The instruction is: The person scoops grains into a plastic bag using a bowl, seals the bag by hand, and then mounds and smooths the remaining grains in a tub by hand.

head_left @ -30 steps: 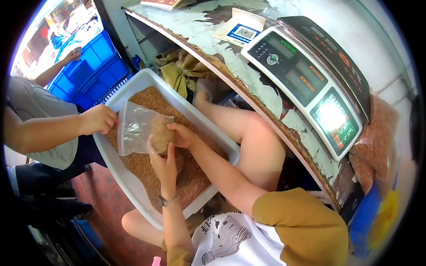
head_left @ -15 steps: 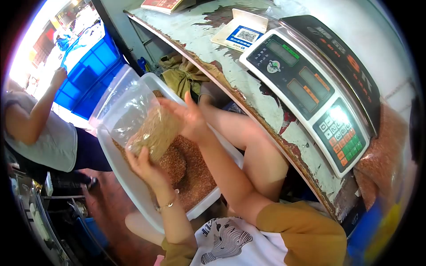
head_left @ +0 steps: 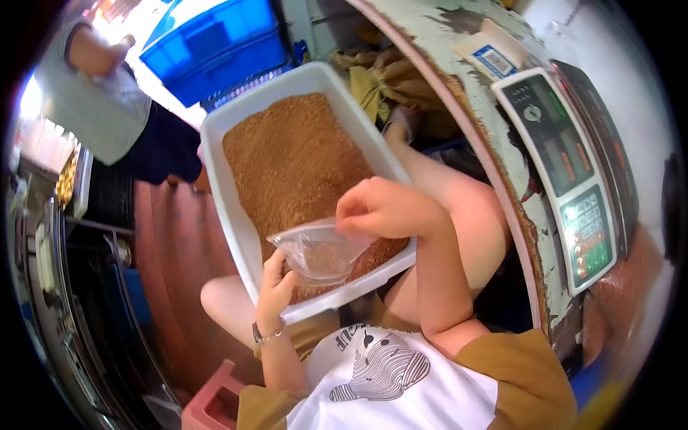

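A clear plastic bag [head_left: 324, 252] is held low over the near end of a white tub [head_left: 219, 172]. Brownish material shows through its lower part, though I cannot tell how much is inside the bag. My left hand [head_left: 275, 288] grips the bag's left side, thumb and fingers closed on the plastic. At the opposite upper corner my right hand [head_left: 390, 208] pinches the bag's edge with curled fingers. Reddish-brown granular material [head_left: 294, 154] fills much of the tub, which rests between my legs.
To the right, a worn counter [head_left: 469, 107] carries a digital scale [head_left: 555, 172] and a QR-code card [head_left: 494, 61]. Blue crates [head_left: 215, 50] stand beyond the tub. Another person [head_left: 100, 107] is at the left. A pink stool [head_left: 215, 401] sits by my left side.
The bag, earlier raised and tilted with its contents bunched between both hands, is now lower and nearer me. My right hand has moved onto its top edge. The view has shifted.
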### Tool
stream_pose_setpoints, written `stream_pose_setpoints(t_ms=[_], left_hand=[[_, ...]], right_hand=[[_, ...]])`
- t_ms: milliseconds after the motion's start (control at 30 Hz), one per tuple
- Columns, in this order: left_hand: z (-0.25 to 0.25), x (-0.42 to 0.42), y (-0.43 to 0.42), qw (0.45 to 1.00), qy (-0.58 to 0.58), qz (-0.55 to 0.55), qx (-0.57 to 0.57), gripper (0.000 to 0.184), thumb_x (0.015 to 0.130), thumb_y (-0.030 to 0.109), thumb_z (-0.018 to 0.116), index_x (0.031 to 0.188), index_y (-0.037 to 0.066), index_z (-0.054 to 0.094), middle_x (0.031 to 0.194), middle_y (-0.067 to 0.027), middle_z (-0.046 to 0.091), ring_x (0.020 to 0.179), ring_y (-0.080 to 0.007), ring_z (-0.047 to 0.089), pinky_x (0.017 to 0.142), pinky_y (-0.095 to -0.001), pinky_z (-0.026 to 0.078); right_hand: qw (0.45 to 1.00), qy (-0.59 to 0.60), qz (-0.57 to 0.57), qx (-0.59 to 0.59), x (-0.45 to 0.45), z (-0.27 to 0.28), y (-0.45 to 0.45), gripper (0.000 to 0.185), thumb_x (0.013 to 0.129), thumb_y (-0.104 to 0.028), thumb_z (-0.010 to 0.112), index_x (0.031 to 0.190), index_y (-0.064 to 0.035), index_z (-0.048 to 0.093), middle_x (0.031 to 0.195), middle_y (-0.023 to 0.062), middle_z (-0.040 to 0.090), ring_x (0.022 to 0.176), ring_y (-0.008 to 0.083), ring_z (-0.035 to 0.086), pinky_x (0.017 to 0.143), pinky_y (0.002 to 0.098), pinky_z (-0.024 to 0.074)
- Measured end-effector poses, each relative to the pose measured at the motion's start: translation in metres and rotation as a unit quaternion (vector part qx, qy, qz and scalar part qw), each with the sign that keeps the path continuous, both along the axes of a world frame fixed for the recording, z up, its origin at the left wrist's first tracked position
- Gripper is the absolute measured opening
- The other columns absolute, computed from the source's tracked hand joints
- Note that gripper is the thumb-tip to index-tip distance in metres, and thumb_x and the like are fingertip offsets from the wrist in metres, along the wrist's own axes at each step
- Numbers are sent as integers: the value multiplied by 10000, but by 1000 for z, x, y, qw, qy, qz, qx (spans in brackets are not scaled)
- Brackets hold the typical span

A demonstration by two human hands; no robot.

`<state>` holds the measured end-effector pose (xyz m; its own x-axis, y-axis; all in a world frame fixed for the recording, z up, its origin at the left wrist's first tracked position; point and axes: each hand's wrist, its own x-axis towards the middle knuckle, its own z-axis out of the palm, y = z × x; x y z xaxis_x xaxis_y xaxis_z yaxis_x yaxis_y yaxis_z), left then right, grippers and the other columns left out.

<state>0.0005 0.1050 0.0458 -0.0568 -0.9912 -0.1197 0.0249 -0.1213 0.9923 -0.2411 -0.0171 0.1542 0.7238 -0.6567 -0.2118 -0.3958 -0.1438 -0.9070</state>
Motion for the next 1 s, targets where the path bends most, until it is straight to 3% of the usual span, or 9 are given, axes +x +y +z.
stream_pose_setpoints(t_ms=[33, 133, 233, 333, 367, 400, 467, 567, 1000], left_hand=[[-10, 2, 8, 1000, -17, -20, 12, 380, 794, -55, 518, 1166, -62, 595, 1054, -78, 659, 1000, -153, 605, 897, -291, 478], [-40, -1, 25, 993, -97, -21, -56, 424, 877, -26, 516, 1300, -40, 487, 1217, -166, 583, 1147, -242, 560, 1004, -328, 418], [-58, -27, 45, 952, -186, 231, -78, 441, 842, -28, 604, 1257, -7, 457, 1173, -157, 524, 1035, -248, 543, 909, -328, 439], [-54, -51, 71, 908, -201, 353, -103, 410, 774, -31, 697, 1101, 35, 459, 1042, -117, 462, 870, -198, 475, 763, -301, 407], [-50, -60, 72, 896, -203, 350, -182, 415, 737, -16, 755, 970, 75, 424, 921, -75, 410, 723, -149, 373, 623, -280, 332], [-38, -68, 82, 949, -81, 276, -130, 315, 782, 30, 753, 966, 46, 497, 863, -50, 463, 658, -135, 408, 568, -259, 345], [-14, -70, 77, 987, -79, 115, -82, 191, 849, 106, 737, 881, 17, 571, 732, -12, 512, 582, -100, 429, 512, -256, 349], [-26, -76, 68, 986, 76, 136, 61, 216, 905, 178, 705, 817, -10, 645, 654, -14, 585, 588, -73, 499, 528, -249, 393], [-20, -55, 55, 996, 5, 77, 43, 215, 964, 183, 608, 922, -25, 640, 795, -150, 632, 709, -226, 615, 644, -328, 476]], right_hand=[[999, 28, 21, 0, 8, -12, 6, 221, 822, -169, 655, 886, 39, 696, 758, 202, 676, 668, 277, 666, 677, 365, 532], [991, 102, 85, -12, 28, -32, 23, 200, 814, -170, 652, 880, 8, 715, 778, 202, 679, 687, 328, 668, 680, 385, 528], [989, 114, 79, -57, 41, -55, 38, 177, 783, -206, 712, 830, -36, 725, 783, 172, 685, 724, 336, 669, 687, 400, 524], [981, 151, 55, -106, 44, -60, 51, 181, 745, -236, 767, 790, -67, 720, 751, 136, 673, 694, 311, 657, 644, 382, 510], [982, 142, 51, -114, 42, -64, 54, 183, 742, -229, 775, 783, -62, 712, 741, 129, 663, 680, 306, 647, 630, 377, 500], [982, 135, 45, -122, 40, -67, 56, 187, 739, -222, 782, 776, -57, 703, 731, 121, 653, 665, 300, 636, 616, 372, 490], [985, 119, 43, -115, 38, -66, 59, 181, 739, -205, 778, 738, -54, 679, 709, 104, 627, 642, 272, 622, 589, 358, 478], [990, 106, 25, -91, 36, -67, 62, 185, 736, -192, 773, 721, -40, 667, 701, 106, 624, 639, 256, 626, 584, 346, 481], [998, 61, 14, -3, 34, -68, 75, 139, 792, -107, 725, 822, -1, 641, 763, 134, 641, 673, 247, 646, 624, 342, 504]])
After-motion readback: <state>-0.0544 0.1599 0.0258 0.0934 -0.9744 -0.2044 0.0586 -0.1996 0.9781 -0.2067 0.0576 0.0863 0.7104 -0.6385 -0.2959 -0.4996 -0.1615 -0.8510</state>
